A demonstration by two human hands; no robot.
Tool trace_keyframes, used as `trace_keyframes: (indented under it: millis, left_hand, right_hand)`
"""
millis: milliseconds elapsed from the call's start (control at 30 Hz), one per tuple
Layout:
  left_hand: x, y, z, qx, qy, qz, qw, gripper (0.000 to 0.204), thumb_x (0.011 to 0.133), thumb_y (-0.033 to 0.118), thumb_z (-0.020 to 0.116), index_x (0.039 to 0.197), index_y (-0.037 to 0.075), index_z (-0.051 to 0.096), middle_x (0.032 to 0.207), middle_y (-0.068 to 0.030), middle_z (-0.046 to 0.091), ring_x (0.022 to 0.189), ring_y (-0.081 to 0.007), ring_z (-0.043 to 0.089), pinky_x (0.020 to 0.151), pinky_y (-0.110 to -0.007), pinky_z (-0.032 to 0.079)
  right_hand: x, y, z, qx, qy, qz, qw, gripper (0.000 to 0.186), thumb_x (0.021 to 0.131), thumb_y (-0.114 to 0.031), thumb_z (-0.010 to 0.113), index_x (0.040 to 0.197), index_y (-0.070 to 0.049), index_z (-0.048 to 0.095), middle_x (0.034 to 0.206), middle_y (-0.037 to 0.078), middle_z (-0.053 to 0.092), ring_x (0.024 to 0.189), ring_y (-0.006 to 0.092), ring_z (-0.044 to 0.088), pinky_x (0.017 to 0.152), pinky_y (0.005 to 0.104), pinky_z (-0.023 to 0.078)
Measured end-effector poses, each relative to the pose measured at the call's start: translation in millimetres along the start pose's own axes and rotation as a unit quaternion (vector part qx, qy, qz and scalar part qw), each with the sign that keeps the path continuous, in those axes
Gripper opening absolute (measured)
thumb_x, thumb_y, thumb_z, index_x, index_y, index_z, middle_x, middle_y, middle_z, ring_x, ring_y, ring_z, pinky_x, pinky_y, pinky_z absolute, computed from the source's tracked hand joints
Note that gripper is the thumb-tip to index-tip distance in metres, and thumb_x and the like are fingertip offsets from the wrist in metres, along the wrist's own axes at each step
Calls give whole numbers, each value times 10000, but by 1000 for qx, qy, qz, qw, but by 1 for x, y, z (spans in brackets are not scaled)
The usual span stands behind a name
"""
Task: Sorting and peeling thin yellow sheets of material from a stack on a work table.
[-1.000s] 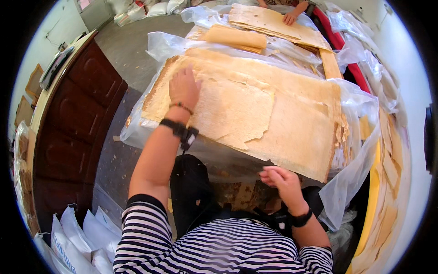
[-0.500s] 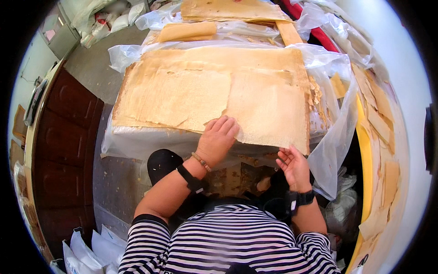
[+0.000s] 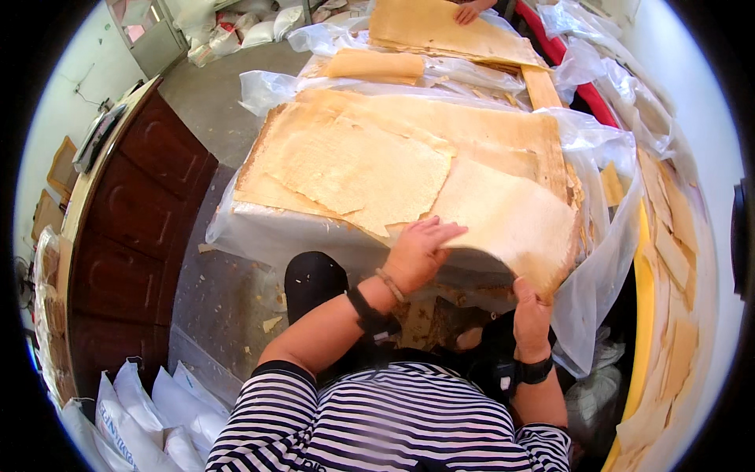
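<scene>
A thin, pale tan sheet [image 3: 503, 206], its kind hard to make out, lies over the right part of a stack of similar sheets, its near edge bowed up. My right hand [image 3: 533, 311] pinches the near right corner of this sheet, thumb on top. At its near left corner, my left hand [image 3: 421, 250] rests with fingers stretched out along the edge; whether the thumb is under it I cannot tell. Beside it on the left lies another tan sheet [image 3: 362, 165] with ragged edges. Larger brown-edged sheets [image 3: 543, 134] are underneath.
Clear plastic film [image 3: 598, 259] drapes around the stack. Farther back are a folded tan sheet [image 3: 375, 66] and a pile of sheets [image 3: 440, 31] touched by another person's hand [image 3: 474, 10]. A dark wooden cabinet [image 3: 134, 220] and white sacks [image 3: 141, 401] stand left.
My right hand has taken hold of the corner and drawn it down and nearer, bending the sheet. The view has shifted leftward. Another person's hand now shows at the far pile.
</scene>
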State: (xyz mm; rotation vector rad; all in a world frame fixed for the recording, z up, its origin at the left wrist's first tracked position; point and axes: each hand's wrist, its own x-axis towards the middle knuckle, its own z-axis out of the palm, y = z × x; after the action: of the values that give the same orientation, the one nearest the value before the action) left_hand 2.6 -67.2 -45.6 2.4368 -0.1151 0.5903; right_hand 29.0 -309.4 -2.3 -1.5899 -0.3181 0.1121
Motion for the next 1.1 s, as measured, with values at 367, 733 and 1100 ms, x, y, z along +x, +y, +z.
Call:
trace_keyframes:
  millis: [367, 733, 1100]
  left_hand:
    - [17, -108, -52, -643, 309, -320, 623, 407, 1032, 302, 471, 1247, -41, 519, 1143, -130, 643, 1021, -231, 646, 821, -378, 554]
    - [5, -147, -51, -521, 341, -380, 684, 203, 988, 162, 502, 991, -14, 602, 899, -75, 643, 760, -157, 609, 609, -313, 493]
    - [16, -119, -76, -520, 362, -415, 653, 162, 891, 62, 524, 962, -77, 568, 843, -120, 627, 700, -225, 645, 559, -364, 517]
  right_hand:
    - [127, 13, 137, -299, -149, -309, 890, 469, 933, -238, 610, 1382, -125, 531, 1490, 177, 405, 1388, 369, 361, 1131, 437, 312]
    - [138, 30, 187, -423, -166, -376, 808, 440, 902, -293, 648, 1320, -170, 592, 1482, 155, 424, 1377, 372, 378, 1099, 447, 356]
    - [169, 52, 208, -169, -83, -136, 973, 566, 842, -233, 737, 1306, 10, 524, 1330, 201, 552, 1213, 312, 545, 991, 390, 460]
